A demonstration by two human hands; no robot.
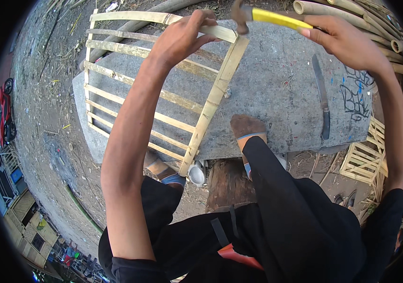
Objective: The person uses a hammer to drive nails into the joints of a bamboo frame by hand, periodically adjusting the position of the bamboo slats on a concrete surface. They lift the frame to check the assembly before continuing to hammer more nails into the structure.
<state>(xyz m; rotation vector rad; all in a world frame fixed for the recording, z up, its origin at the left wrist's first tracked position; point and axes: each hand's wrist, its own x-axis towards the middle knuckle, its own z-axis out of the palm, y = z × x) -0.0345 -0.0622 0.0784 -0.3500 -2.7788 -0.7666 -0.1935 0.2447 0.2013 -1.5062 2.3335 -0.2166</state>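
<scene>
While it lies across the grey concrete slab (277, 89), the pale split-bamboo lattice frame (163, 89) overhangs the slab's left edge.

Item: ladder-like panel of thin slats nailed between two flat side rails, the right rail running diagonally toward the person's knees. Left hand (182, 35) is closed over the top slat near the upper right corner. Right hand (347, 40) is clenched around the yellow-handled hammer (265, 16), head just above that corner. A long dark-handled knife (323, 96) lies well apart on bare slab to the right.
</scene>
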